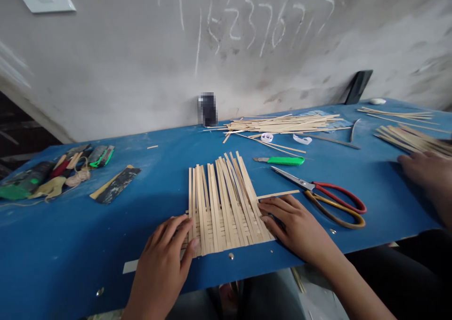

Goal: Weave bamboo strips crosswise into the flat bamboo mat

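A partly woven mat of flat bamboo strips (219, 216) lies near the table's front edge. Its upright strips fan out loosely toward the wall, and the crosswise strips sit close together in the lower part. Along the mat's left edge rest the fingertips of my left hand (165, 244), fingers stretched and thumb apart. My right hand (293, 221) touches the right edge with its fingers extended, thumb nearer me. Just above that hand, a crosswise strip (278, 195) sticks out to the right. What lies beneath my fingertips is hidden.
Red-and-yellow-handled scissors (314, 184) and a green utility knife (286, 160) lie right of the mat. Loose strips (282, 123) are heaped behind. Tools (67, 169) and a dark scraper-like piece (118, 184) lie left. At far right, another person's hand (423, 169) is beside more strips (413, 139).
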Motion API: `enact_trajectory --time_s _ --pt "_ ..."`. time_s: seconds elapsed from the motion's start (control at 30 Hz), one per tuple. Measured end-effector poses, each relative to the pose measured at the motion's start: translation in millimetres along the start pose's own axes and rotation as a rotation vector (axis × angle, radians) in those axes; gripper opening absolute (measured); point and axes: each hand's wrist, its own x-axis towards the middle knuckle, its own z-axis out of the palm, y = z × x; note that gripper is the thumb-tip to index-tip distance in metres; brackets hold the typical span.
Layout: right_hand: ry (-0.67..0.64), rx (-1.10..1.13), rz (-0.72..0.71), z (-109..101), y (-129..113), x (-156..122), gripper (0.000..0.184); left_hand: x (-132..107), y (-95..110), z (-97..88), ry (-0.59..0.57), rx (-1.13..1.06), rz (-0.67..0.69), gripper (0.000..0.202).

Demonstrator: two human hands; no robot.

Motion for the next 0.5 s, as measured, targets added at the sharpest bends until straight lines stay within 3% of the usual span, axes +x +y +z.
enact_trajectory --time_s 0.23,0.5 --pt "0.062 -0.03 -0.051 0 0 -3 0.027 0 -1 8.9 0.091 -0.007 0.014 0.04" --pt "0.072 -0.026 -0.066 -3 -1 -3 0.025 -3 -1 11.5 0.087 -0.011 0.023 0.045"
